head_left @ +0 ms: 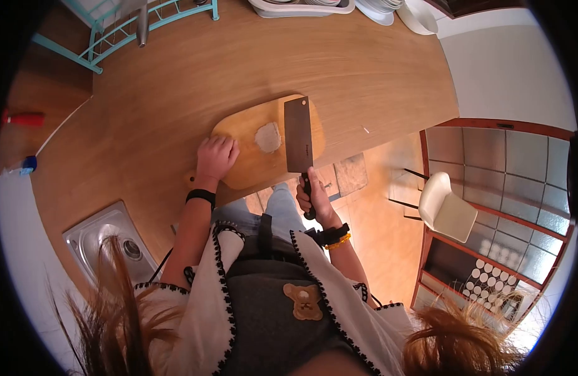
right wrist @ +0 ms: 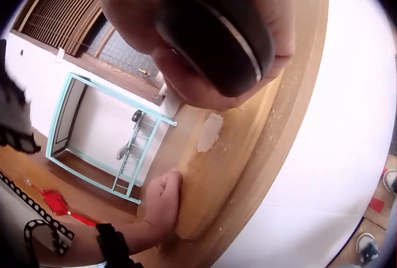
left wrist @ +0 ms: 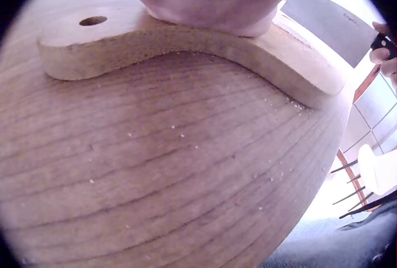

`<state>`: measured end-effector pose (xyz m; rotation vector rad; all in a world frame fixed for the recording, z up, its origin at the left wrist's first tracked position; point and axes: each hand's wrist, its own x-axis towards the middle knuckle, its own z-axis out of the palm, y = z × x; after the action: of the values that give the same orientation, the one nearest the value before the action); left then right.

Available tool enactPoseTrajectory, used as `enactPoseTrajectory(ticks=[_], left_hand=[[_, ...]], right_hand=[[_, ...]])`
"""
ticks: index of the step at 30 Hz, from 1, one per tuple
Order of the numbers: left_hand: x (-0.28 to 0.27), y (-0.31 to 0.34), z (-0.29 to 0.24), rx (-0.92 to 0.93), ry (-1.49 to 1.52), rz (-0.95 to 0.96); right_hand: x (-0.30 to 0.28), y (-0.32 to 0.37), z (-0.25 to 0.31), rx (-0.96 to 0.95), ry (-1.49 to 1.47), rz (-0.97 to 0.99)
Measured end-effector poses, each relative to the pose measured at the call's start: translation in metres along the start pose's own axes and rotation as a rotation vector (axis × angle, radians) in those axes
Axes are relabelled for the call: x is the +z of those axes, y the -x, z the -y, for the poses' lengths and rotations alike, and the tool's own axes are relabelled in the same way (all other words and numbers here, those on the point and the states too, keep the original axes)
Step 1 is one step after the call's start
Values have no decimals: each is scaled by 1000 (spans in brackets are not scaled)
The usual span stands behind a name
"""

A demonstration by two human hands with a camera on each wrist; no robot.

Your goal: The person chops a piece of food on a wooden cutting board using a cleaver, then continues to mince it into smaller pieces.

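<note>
Nearest the head camera, right hand [head_left: 319,199]: gripping a cleaver [head_left: 297,135] by its black handle.
Left hand [head_left: 217,155]: resting on the cutting board [head_left: 242,175], left part; fingers loosely bent, nothing seen held.
Cleaver blade: over the board's right part, broad face toward the head camera; raised above the wood in the left wrist view.
Pale flat piece [head_left: 268,137]: on the board, between left hand and blade, just beside the latter in the head view.
Cutting board: flat on the tabletop [head_left: 157,113], at its near edge; holed end to the left.
Crumbs [left wrist: 175,127]: scattered on the tabletop beside the board.
Sink [head_left: 82,235]: steel, left of the left forearm.
Turquoise rack [right wrist: 121,99]: far left.
White bowl [head_left: 419,17]: far right end, beside stacked dishes [head_left: 378,14].
White chair [head_left: 444,203]: on the floor, right, before glazed panels.
</note>
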<state>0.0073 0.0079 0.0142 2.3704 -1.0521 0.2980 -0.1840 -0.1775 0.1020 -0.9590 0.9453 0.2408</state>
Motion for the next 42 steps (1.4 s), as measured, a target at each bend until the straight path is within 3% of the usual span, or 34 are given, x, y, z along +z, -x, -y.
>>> enactPoseTrajectory(ticks=[2,9,11,17,19,24,27,32,42], left_hand=[[0,-1,0,13,-8,-3],[2,-1,0,12,0,11],[2,-1,0,5,-18,29],[1,-1,1,13,-5,4],[1,-1,-1,7,-5,7],[-1,-4,0,0,-8,15],[-1,-3,1,5,14,1],[2,-3,0,12,15,5],[-4,-11,-1,26,24,37]], right_hand=[[-7,-3,-5,0,-83,111],[-22,-5,-3,52,-37,88],[-16,-5,-6,-125,275,-11],[16,-13,-5,-260,576,-285],[28,-14,3,-499,929,-405],[38,-18,17,-498,1027,-375],[44,-15,29,-400,1112,-345],[46,-9,40,-636,1285,-297],[20,-29,23,-759,1363,-351]])
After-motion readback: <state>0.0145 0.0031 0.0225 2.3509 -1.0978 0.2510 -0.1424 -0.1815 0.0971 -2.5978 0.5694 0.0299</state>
